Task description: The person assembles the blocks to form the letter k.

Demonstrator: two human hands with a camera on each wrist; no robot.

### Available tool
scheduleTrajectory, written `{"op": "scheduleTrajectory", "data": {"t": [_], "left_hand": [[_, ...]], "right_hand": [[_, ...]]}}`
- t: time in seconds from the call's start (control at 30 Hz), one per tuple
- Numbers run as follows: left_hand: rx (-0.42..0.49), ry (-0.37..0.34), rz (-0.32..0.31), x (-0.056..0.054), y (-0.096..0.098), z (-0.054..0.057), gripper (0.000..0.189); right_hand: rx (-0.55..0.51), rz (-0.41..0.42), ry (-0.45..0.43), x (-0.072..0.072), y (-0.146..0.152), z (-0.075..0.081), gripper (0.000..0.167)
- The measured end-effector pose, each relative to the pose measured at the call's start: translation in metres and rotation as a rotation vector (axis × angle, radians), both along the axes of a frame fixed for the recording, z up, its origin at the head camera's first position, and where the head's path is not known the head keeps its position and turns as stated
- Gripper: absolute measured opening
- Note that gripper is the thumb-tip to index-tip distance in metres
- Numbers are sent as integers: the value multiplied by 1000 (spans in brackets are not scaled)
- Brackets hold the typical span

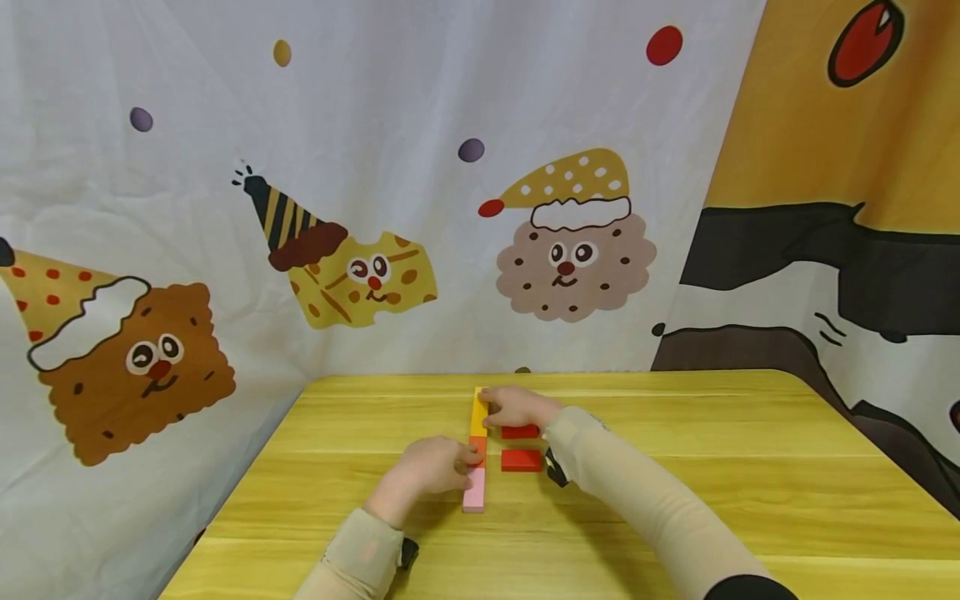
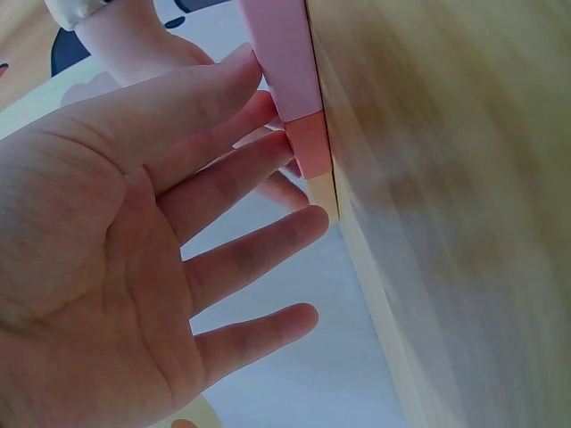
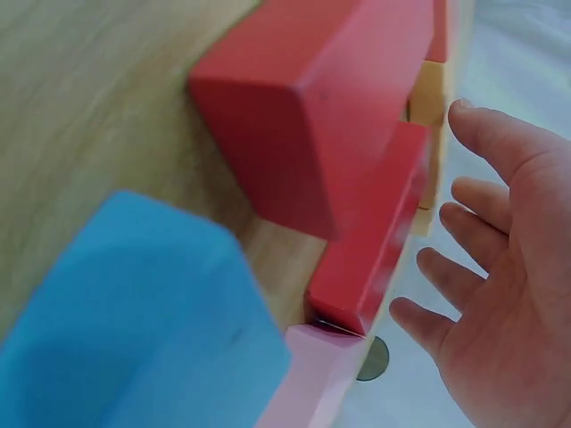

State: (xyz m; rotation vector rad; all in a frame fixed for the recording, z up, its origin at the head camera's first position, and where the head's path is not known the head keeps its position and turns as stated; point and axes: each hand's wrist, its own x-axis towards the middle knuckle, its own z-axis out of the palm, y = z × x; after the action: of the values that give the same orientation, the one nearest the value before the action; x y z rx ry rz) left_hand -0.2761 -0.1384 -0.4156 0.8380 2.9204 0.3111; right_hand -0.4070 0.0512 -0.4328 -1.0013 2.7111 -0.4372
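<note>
A row of blocks runs away from me on the table: a pink block (image 1: 474, 493) nearest, an orange block (image 1: 477, 450) behind it, and yellow (image 1: 478, 419) at the far end. My left hand (image 1: 435, 465) is at the left side of the row. In the left wrist view its fingers are spread, with the thumb and fingertips at the pink and orange blocks. My right hand (image 1: 519, 407) reaches from the right to the yellow part. Its fingers look loosely extended in the right wrist view, and whether they touch it is unclear.
Two red blocks (image 1: 521, 461) lie right of the row, one behind the other, under and beside my right hand. Close to the right wrist camera are a blue block (image 3: 152, 321) and another pink block (image 3: 308, 379), hidden in the head view. A printed cloth (image 1: 420, 125) hangs behind the table.
</note>
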Motion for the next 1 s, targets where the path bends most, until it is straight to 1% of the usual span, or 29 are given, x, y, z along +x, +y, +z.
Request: {"op": "scheduleTrajectory", "data": {"t": [0.07,0.17,0.3,0.43,0.6,0.8,1.0], "left_hand": [[2,0,-2,0,0,0,43],[-5,1,-3,0,0,0,43],[-17,14,-10,-1,0,0,43],[-20,21,-16,-1,0,1,44],[-19,-2,-11,0,0,2,43],[3,-28,-6,1,1,2,43],[7,-19,-6,0,1,2,42]], "right_hand": [[-34,-1,-13,1,2,3,60],[-113,-5,-36,2,7,8,59],[-176,9,-25,6,15,17,55],[-179,37,-13,11,25,23,51],[-180,82,18,17,38,25,48],[-200,61,23,32,49,28,46],[-228,54,21,49,57,26,44]]}}
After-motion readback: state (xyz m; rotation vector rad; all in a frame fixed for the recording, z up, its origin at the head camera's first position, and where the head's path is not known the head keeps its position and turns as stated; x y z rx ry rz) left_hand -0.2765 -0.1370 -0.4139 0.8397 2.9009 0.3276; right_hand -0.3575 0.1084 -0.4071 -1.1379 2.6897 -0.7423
